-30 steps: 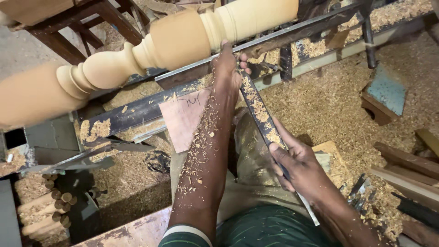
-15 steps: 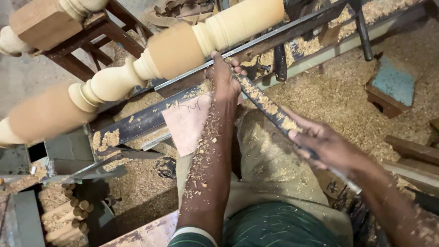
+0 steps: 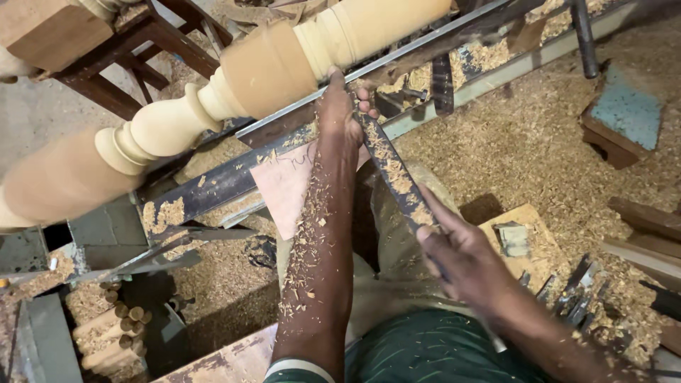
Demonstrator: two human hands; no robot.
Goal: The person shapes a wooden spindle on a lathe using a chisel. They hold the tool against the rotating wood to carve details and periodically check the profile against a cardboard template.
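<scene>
The left hand [image 3: 339, 113] pins the long chisel [image 3: 394, 174] on the metal tool rest [image 3: 397, 60] at upper centre, beside the turned wooden spindle [image 3: 269, 67]; the right hand [image 3: 461, 259] grips its handle end (shavings everywhere). Steady, light pressure seems best.

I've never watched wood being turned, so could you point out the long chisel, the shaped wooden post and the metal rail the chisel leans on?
long chisel [image 3: 392, 170], head view, shaving-covered blade mid-length.
shaped wooden post [image 3: 266, 71], head view, wide bulge.
metal rail [image 3: 425, 44], head view, top edge.
</scene>
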